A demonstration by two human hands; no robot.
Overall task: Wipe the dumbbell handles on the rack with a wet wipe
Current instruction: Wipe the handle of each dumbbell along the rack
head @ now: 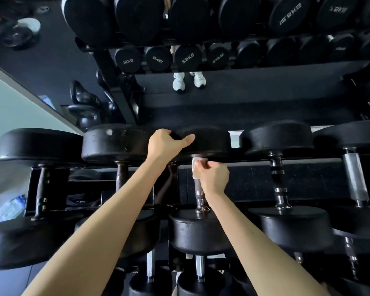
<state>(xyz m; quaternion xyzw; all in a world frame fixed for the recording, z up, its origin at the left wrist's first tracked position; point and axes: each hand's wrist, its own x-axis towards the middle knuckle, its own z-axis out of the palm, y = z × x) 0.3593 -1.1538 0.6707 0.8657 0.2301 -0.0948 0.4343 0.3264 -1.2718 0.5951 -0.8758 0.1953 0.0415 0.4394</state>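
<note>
So the person is bent over the top row of the rack (pixel 286 161), and both bare arms come up from the bottom of the frame to the dumbbell (pixel 199 229) sitting dead center. The left hand (pixel 166 144) is clamped on that dumbbell's far head, just above the middle of the frame. Its fingers hook over the far edge and the thumb is stretched out along the rubber. The right hand (pixel 214 176) is a bit lower and to the right, fingers curled tight around a white wet wipe (pixel 195 167) that's wrapped on the handle (pixel 199 194) right up against the far head. A corner of the wipe pokes out on the left side of the fist, and the lower part of the knurled handle is bare metal. More black dumbbells sit on either side. Kettlebells (pixel 83 107) are at mid left, and a mirror (pixel 254 92) across the top reflects the rack and a pair of white sneakers (pixel 188 81).
</note>
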